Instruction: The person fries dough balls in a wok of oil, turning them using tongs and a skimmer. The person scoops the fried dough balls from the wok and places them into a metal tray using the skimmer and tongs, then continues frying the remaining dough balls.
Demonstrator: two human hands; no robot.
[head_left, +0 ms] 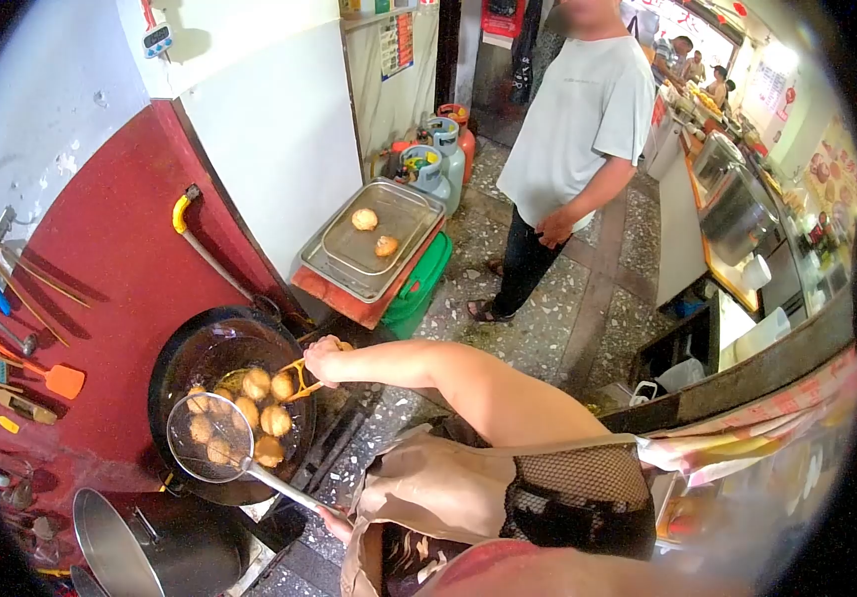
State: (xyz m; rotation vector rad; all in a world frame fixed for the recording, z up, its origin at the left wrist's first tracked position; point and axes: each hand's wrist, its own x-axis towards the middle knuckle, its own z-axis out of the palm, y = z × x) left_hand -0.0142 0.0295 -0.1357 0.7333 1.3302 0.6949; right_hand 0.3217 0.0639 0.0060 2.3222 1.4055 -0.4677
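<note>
A dark wok point(172, 343) holds oil with several round golden fried pieces point(274, 420) in it. My left hand point(337, 523) is closed on the metal handle of a round wire skimmer point(210, 433), whose mesh lies over the left part of the wok, above some pieces. At the wok's right rim, my right hand point(325, 360) grips yellow tongs point(299, 381), their tips near the pieces. Beyond the wok, two fried pieces point(364, 219) rest apart on a metal tray point(334, 261).
A large metal pot point(200, 547) stands near the wok. Utensils point(20, 378) hang on the left wall. Gas cylinders point(445, 149) stand behind the tray. A person in a light shirt point(578, 119) stands in the aisle, beside a long counter point(687, 219); other people are further back.
</note>
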